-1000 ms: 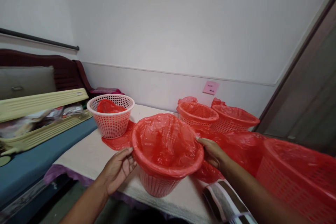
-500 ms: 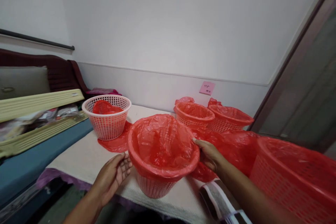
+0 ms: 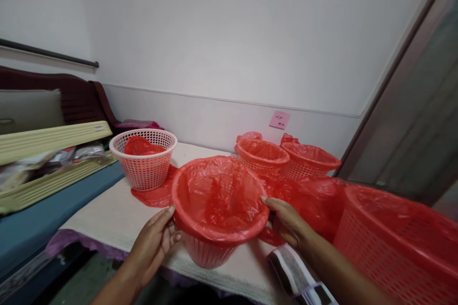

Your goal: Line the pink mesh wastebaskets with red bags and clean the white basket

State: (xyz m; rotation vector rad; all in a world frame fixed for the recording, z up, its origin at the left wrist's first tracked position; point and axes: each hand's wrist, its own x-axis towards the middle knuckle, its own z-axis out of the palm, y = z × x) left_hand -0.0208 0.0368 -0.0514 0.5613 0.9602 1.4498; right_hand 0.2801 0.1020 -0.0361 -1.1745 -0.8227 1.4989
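Note:
A pink plastic basket stands in front of me, lined with a red plastic bag that is folded over its rim. My right hand grips the basket's right rim, thumb on top and fingers below. At the left rim is my left hand, its thumb against the edge and its fingers curled under it. Behind to the left, a pale pink basket holds crumpled red plastic and sits on another red bag.
Red-lined baskets stand at the back, beside it and at right. Loose red plastic lies between them. A pink note is on the wall. Yellowish slats and packets lie on the blue bed at left.
My left hand has come in to the basket's left rim, and its fingers have closed there. My right hand keeps its hold. The view has shifted slightly.

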